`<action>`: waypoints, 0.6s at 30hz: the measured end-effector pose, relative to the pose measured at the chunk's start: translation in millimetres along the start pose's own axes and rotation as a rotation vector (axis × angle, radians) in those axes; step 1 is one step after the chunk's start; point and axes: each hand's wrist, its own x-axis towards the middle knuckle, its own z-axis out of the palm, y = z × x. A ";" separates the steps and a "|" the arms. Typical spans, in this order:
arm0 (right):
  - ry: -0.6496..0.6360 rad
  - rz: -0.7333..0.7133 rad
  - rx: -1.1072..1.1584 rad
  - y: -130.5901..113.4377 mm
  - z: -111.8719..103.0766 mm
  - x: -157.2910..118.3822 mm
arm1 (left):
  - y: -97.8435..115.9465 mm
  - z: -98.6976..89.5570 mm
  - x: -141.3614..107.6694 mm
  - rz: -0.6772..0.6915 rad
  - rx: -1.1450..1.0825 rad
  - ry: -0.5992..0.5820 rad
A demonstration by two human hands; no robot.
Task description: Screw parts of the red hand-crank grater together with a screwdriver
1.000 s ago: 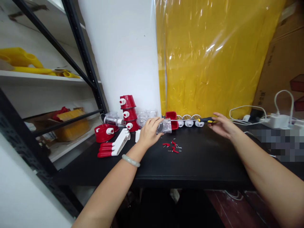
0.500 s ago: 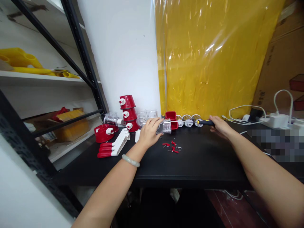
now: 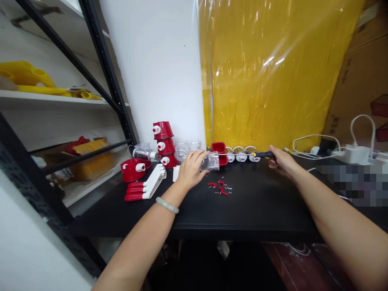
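My left hand (image 3: 191,169) is closed over a clear plastic housing (image 3: 214,161), lying on its side on the black table. My right hand (image 3: 282,161) grips the end of a screwdriver (image 3: 264,155) with a black and yellow handle. Its long shaft runs level to the left and its tip end meets the housing; the exact contact point is too small to make out. In front of the housing lie several small red wing-shaped pieces (image 3: 223,191) and loose screws (image 3: 229,188). Part of the housing is hidden under my left fingers.
Red bases (image 3: 164,146) stand stacked behind my left hand. White handles with red grips (image 3: 145,186) lie at the left. Metal grater drums (image 3: 241,154) and a red square hopper (image 3: 218,148) line the back. White chargers and cables (image 3: 353,152) sit at the right.
The fingers of my right hand have shifted around the screwdriver handle, and the handle appears slightly turned. My left hand and the housing stay in place.
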 end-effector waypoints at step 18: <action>-0.029 -0.054 0.141 -10.5 -1.1 -6.8 | 1.8 0.3 0.8 0.016 -0.023 0.004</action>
